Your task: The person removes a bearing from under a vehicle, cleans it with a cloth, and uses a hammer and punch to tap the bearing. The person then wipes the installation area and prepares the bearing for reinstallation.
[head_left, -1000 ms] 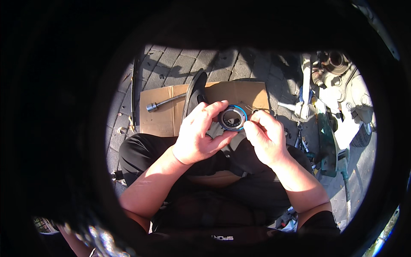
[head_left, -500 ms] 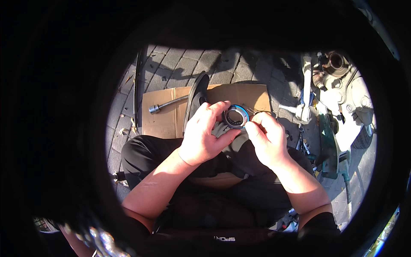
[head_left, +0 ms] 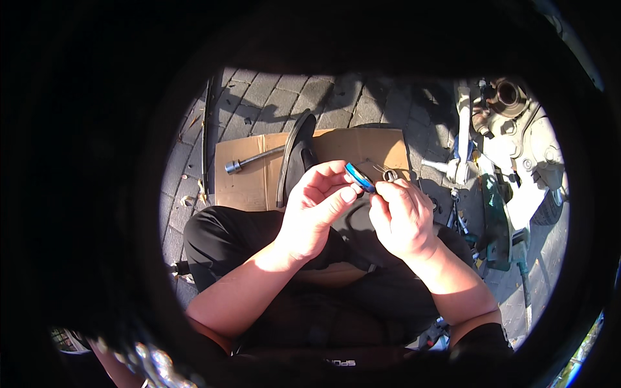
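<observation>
A ring-shaped bearing (head_left: 359, 178) with a bright blue rim is held up above my lap, turned nearly edge-on. My left hand (head_left: 309, 216) has its curled fingertips at the ring's upper left end, with the thumb just below. At the lower right end, my right hand (head_left: 406, 220) pinches the ring between thumb and bent fingers. The ring's far face is hidden from view.
Flat cardboard (head_left: 249, 187) lies on grey paving beyond my crossed legs. On it rest a long-handled socket wrench (head_left: 249, 161) and my black shoe (head_left: 297, 158). To the right are metal vehicle parts (head_left: 511, 123), a green tool (head_left: 497, 220) and several hand tools (head_left: 458, 216).
The bearing has tipped from showing its open round face to nearly edge-on. My left hand has rolled, its fingers now more curled, and my right hand has turned with the ring.
</observation>
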Tool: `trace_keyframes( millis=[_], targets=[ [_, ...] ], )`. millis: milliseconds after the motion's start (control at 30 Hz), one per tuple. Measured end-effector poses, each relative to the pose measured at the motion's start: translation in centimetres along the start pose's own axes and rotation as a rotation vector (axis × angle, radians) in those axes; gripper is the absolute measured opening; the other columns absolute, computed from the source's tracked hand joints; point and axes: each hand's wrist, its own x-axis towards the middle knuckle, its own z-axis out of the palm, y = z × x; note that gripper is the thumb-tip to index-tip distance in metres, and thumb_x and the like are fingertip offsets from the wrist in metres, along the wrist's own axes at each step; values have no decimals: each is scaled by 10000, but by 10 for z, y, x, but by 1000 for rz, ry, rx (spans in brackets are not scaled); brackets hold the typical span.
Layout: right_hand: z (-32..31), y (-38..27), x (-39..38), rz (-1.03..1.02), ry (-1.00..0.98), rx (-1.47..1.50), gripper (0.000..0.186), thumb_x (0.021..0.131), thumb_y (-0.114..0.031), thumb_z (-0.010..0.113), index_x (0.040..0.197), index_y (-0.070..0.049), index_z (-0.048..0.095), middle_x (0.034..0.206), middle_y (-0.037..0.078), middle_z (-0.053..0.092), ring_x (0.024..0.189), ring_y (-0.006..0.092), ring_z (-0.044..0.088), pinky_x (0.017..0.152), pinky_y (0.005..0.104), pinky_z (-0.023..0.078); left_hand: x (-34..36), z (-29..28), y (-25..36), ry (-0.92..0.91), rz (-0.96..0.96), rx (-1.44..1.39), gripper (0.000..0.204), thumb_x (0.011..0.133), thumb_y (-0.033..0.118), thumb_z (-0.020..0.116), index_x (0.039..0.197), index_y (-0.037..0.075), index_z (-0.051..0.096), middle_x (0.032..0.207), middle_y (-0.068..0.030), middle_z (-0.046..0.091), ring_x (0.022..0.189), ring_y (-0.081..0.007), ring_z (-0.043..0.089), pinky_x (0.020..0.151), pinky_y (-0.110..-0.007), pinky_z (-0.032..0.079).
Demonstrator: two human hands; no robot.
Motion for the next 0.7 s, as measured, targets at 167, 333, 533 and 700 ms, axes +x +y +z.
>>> trace_keyframes(
  millis=[167,333,533,700],
  targets=[
    [-1,-3,0,-114,6,-125,346,863,4,810,1190,39,699,919,126,686,753,289,727,695,404,629,-6,11,-5,7,-91,-266,456,1058,86,788,1463,116,580,1278,-55,747,1211,-184,728,1092,-388,598],
    [-1,-4,-3,-131,50,-104,393,849,6,806,1230,23,709,969,117,696,764,280,723,678,399,610,-4,10,-11,-77,13,-248,569,1026,149,836,1526,138,564,1419,-89,708,1349,-253,689,1130,-464,589],
    [1,-5,-5,-125,67,-83,458,825,6,827,1265,11,701,992,118,708,769,294,724,683,411,608,-5,7,-12,-113,72,-186,664,977,77,866,1555,121,542,1417,-119,694,1360,-285,679,1145,-474,583],
    [-2,-11,2,-35,40,94,318,872,17,822,1165,-1,700,944,120,705,746,276,723,664,390,601,-4,6,-4,-125,95,-110,735,968,25,861,1610,90,509,1399,-122,695,1336,-265,683,1158,-424,563]
  ],
)
